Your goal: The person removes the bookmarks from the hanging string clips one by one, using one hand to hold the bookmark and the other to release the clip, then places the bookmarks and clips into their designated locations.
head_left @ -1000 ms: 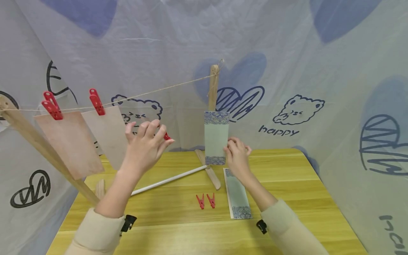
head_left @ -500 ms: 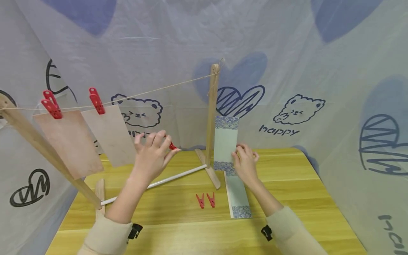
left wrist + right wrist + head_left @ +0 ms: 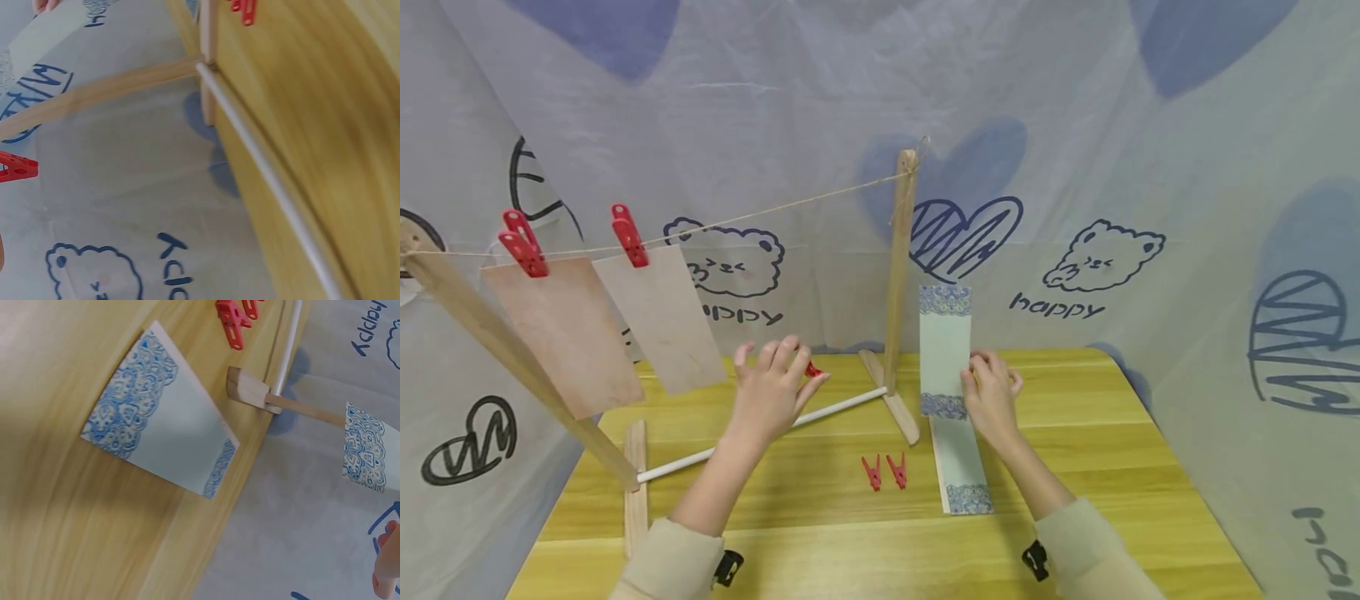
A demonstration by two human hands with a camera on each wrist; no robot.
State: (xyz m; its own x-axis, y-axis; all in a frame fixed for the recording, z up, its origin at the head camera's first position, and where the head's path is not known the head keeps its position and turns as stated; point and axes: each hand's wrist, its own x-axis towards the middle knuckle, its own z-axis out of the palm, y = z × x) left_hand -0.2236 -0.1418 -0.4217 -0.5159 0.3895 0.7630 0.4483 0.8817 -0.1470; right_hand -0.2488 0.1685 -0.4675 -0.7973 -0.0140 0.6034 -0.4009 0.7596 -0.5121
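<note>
My left hand is raised over the table and pinches a red clothespin between thumb and finger; the same clothespin shows at the left edge of the left wrist view. My right hand pinches the right edge of a pale green card with blue lace-patterned ends, held upright right of the far wooden post. Below it a similar card lies on the table over a pale sheet. A twine line carries a pinkish paper and a whitish paper, both hung by red clothespins.
Two more red clothespins lie on the wooden table left of the flat card. The line runs between a left wooden post and a far wooden post. A white rod joins their feet. A printed curtain surrounds the table.
My right hand has carried the held card rightward and lower, away from in front of the far post. My left hand with the clothespin has also moved right and down.
</note>
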